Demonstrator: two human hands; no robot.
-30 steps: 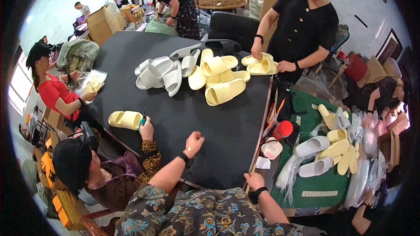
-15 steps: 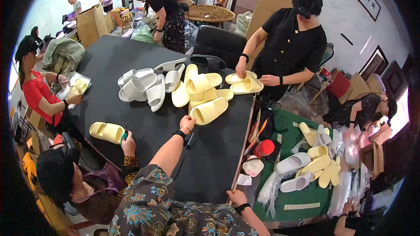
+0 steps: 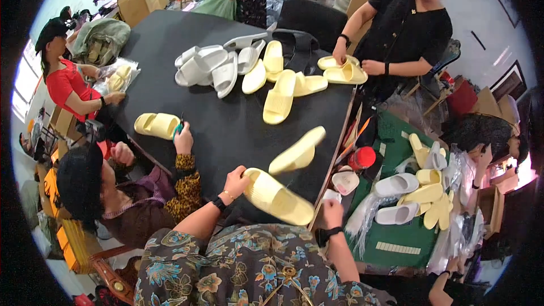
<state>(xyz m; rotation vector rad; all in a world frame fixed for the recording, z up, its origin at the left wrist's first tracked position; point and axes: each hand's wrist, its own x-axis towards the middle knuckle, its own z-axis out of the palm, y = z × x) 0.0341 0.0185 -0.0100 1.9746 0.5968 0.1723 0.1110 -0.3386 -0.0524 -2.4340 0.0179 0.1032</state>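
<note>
Gripping yellow slipper [image 3: 279,197] by strap end with left hand [image 3: 236,182], over near part of black table [image 3: 218,143]. Apparently at picking-out step; next, probably calls for gathering tilted second slipper [image 3: 297,153] just beyond. Holding right hand [image 3: 333,213] curled closed beside table's right edge; cannot tell whether around anything. Looks like matte foam: ribbed strap [image 3: 263,187], rounded heel [image 3: 305,215].

I count at the black tabletop [image 3: 215,141] | near yellow slippers [image 3: 277,198]: two | middle yellow slippers [image 3: 279,101]: four | far-edge yellow slippers [image 3: 347,72]: two | left-edge yellow slippers [image 3: 166,126]: one or two, unclear | grey slippers [image 3: 225,73], overlapping: at least five
</note>
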